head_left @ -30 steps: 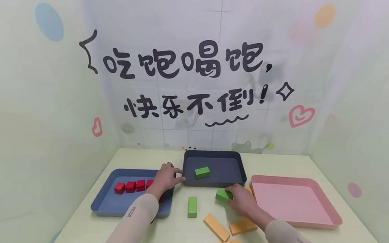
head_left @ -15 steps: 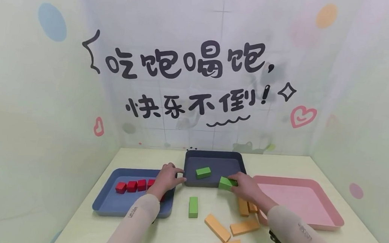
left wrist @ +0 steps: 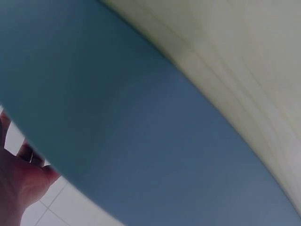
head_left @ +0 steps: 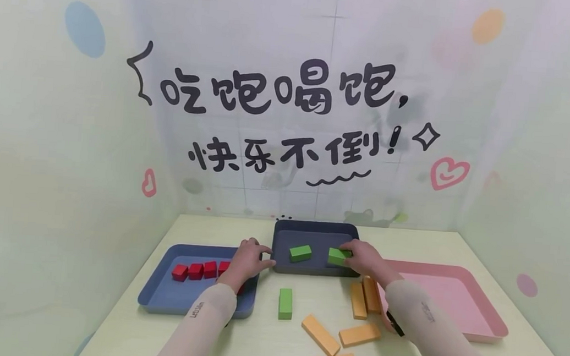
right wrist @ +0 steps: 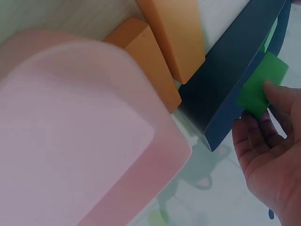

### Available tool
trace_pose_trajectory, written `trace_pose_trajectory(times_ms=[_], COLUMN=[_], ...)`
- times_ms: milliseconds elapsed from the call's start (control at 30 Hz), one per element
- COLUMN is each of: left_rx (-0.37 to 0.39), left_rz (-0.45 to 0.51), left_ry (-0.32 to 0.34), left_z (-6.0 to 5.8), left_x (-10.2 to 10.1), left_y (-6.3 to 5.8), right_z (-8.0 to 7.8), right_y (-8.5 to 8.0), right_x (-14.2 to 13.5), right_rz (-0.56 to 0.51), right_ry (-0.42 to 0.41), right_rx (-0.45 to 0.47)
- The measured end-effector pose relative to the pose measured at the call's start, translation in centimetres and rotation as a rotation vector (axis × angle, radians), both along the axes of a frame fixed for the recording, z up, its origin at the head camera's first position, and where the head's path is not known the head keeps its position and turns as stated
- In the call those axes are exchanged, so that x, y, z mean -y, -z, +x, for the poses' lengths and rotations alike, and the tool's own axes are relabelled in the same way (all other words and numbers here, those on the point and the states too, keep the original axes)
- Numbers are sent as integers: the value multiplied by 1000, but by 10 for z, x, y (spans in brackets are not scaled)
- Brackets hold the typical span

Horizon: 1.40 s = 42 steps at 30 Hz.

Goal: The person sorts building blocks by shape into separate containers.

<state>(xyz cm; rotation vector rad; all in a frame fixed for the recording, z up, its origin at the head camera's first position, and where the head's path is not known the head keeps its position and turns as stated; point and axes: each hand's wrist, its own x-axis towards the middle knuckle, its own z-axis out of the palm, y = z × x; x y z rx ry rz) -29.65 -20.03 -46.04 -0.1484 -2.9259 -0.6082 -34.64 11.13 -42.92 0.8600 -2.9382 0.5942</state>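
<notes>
Moved: since the earlier frame the right hand has carried the held green block from over the table, just near of the dark tray, across the near rim and into that tray's right part; the left hand has stayed at the tray's left side.
Right hand: pinches the block between thumb and fingers, with the wrist over the tray's right rim.
Held green block: inside the dark tray, at the right; whether it touches the floor, I cannot tell.
Left hand: thumb and forefinger apart, with a gap between them, by the dark tray's left rim; contact with the rim is unclear.
Dark tray: far middle; a second green block lies in it, left of the held one.
Third green block: on the table, near of the dark tray.
Orange blocks: two side by side, just left of the pink tray; three lie loose nearer the person.
Blue tray: left; four red cubes in a row, with more red partly hidden by the left wrist.
Backdrop: far side, dark lettering.
</notes>
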Motion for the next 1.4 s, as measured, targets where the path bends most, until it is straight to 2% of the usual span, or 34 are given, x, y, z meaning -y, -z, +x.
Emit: trace_pose_trajectory(times_ms=[233,500,733,1100,1400], left_rx=[9,18,4,20,27], left_rz=[10,13,17,7,7], left_ry=[-11,-14,1,12,-8], left_z=[-1,0,2,0,-2], left_x=[2,4,2,0,0], left_y=[0,-1,-1,0,0], right_z=[-13,-19,-23,-19,-18], right_y=[9,11,19,25,29], right_x=[11,25,32,43,42], right_rz=[19,9,-58,-133,-217], right_ry=[22,59,67,99,100], right_rx=[-2,23,56,157,176])
